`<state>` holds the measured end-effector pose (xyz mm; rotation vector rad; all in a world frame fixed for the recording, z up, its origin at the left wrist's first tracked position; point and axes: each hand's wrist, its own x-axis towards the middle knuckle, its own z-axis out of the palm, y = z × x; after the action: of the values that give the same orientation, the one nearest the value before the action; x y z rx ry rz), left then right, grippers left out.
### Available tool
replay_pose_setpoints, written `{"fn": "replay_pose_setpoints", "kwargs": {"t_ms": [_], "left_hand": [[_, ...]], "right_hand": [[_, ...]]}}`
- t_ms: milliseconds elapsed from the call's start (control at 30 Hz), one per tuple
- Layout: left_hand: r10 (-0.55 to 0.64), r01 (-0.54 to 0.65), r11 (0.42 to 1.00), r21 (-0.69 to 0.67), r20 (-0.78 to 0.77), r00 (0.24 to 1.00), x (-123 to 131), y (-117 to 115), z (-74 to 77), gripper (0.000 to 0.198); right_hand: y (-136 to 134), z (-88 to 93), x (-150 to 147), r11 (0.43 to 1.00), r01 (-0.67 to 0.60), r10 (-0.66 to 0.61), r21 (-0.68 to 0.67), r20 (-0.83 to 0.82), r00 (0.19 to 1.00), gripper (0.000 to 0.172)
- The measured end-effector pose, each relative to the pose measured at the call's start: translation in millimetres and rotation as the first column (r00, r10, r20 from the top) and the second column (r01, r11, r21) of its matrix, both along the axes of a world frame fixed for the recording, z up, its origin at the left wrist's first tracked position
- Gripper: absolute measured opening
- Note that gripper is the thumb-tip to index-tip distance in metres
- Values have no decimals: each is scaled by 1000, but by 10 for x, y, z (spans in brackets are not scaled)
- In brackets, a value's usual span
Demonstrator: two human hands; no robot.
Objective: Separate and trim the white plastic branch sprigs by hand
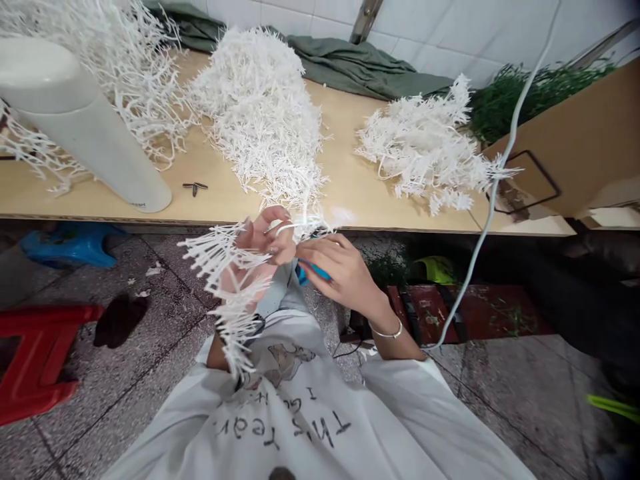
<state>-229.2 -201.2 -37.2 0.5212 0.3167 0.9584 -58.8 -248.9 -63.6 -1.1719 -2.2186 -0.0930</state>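
My left hand (267,241) is closed round the stems of a bunch of white plastic coral-like sprigs (220,283) that fans out to the left and downward over my forearm. My right hand (340,270) is closed on a blue-handled tool (313,270), its tip meeting the left fingers where a thin white sprig (305,223) sticks up. Both hands hover just in front of the wooden bench's front edge (350,227), above my lap.
On the bench lie a big pile of white sprigs (263,110), a smaller pile (425,150) to the right, more at far left behind a white cylinder (85,130). A white cable (493,193) hangs down. Cardboard box (575,143) at right; red stool (35,363) and blue stool (70,243) on the floor.
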Motion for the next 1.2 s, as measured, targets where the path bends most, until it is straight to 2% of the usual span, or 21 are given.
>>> {"fn": "replay_pose_setpoints", "kwargs": {"t_ms": [100,167,233,300,367,433,467,533,633,700,833,933,1067,1133,1200], "left_hand": [[-105,105,994,5,-15,994,-128,-17,27,35],[-169,169,986,13,1,986,-188,-31,25,38],[-209,208,978,26,39,977,-213,-30,0,38],[-216,215,976,23,66,974,-204,-13,-46,38],[-195,195,981,0,56,979,-168,12,-99,41],[-165,166,986,-21,36,986,-112,31,-146,44],[-162,163,987,-18,34,986,-78,36,-164,44],[-191,190,982,13,47,981,-9,32,-192,44],[-278,273,958,91,44,960,75,3,-228,43],[-306,298,943,151,36,951,106,-23,-258,44],[-337,335,920,205,-25,941,117,-85,-281,47],[-399,407,894,189,-79,914,92,-140,-228,44],[-417,433,878,204,-117,901,-18,-197,-112,46],[-438,464,865,192,-162,884,-97,-220,-58,50],[-431,460,872,168,-184,883,-171,-246,-15,53]], "right_hand": [[42,-102,140,989,137,-141,47,85,986,19],[35,-178,185,988,88,-95,127,46,994,24],[-7,-268,163,971,29,-9,239,-83,997,35],[-75,-359,86,966,59,23,251,-312,950,43],[-147,-420,-18,994,88,-34,65,-581,813,49],[-194,-424,-120,985,4,-140,-174,-780,610,51],[-200,-402,-165,962,-55,-202,-267,-834,513,49],[-177,-330,-238,911,-140,-315,-387,-875,368,39],[-84,-235,-311,879,-153,-406,-451,-878,254,31],[-16,-233,-336,892,-106,-405,-438,-882,240,31],[78,-321,-321,904,45,-411,-426,-835,366,37],[81,-332,-274,882,241,-472,-405,-764,441,35],[-18,-221,-216,830,498,-497,-253,-740,452,28],[-88,-158,-201,821,532,-483,-208,-750,452,29],[-157,-114,-202,836,508,-465,-210,-761,452,32]]}}
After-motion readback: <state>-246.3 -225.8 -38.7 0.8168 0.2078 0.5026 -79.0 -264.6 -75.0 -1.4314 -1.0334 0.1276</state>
